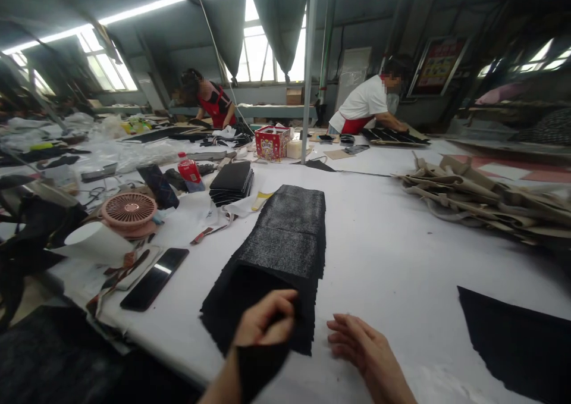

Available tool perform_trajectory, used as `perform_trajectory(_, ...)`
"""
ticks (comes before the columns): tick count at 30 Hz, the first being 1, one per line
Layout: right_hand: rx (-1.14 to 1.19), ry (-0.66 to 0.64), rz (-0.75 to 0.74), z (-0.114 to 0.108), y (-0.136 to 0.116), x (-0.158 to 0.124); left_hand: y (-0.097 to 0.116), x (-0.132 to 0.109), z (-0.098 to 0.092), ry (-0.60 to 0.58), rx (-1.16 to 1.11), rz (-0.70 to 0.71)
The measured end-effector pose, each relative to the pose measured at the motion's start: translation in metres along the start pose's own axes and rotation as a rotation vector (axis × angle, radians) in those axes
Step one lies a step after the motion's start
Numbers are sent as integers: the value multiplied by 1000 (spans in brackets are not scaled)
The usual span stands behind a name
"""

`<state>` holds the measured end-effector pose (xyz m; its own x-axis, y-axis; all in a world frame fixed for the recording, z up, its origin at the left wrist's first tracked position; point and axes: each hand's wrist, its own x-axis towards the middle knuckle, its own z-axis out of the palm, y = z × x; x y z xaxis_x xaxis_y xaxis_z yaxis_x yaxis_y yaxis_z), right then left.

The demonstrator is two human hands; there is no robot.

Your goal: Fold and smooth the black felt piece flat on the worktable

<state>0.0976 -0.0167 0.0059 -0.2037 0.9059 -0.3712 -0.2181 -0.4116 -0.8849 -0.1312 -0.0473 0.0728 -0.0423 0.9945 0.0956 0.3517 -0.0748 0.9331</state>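
Note:
My left hand (270, 319) is closed, with its fingers curled over the near end of a long black fabric strip (285, 246) on the white table. A small black fabric piece (261, 365) hangs from this hand across the wrist. The hand hides part of it, and its edge by the fingers is blurred. The strip's far half looks greyish and speckled, with a crease across it; its near end is plain black. To the right of the strip, my right hand (357, 344) hovers over the tabletop (379, 261), fingers loosely apart and nothing in them.
Another black fabric piece (513, 338) lies at right, below a heap of tan strips (486, 196). At left are a phone (154, 279), a pink fan (129, 210), a red bottle (191, 172) and stacked black pieces (231, 182). Two people work across the table near a pole (308, 83).

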Motion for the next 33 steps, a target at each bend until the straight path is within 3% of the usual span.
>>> perform_trajectory(4, 226, -69, 232, -43, -26, -20, 6, -21, 117, -360, 14, 425)
perform_trajectory(6, 246, -102, 271, -63, -35, -27, 6, -28, 146, -466, 107, 514)
perform_trajectory(8, 270, -91, 275, -79, -40, -34, 5, -26, 149, -486, 217, 520)
perform_trajectory(13, 308, -149, 294, -101, -44, -38, -8, -3, 121, -477, 587, 458)
perform_trajectory(17, 309, -150, 314, -114, -44, -34, -27, 4, 127, -482, 773, 525)
perform_trajectory(22, 347, -159, 312, -133, -41, -39, -39, 2, 138, -436, 864, 601)
perform_trajectory(33, 227, -54, 317, -164, -41, -66, -46, 2, 140, -380, 952, 699)
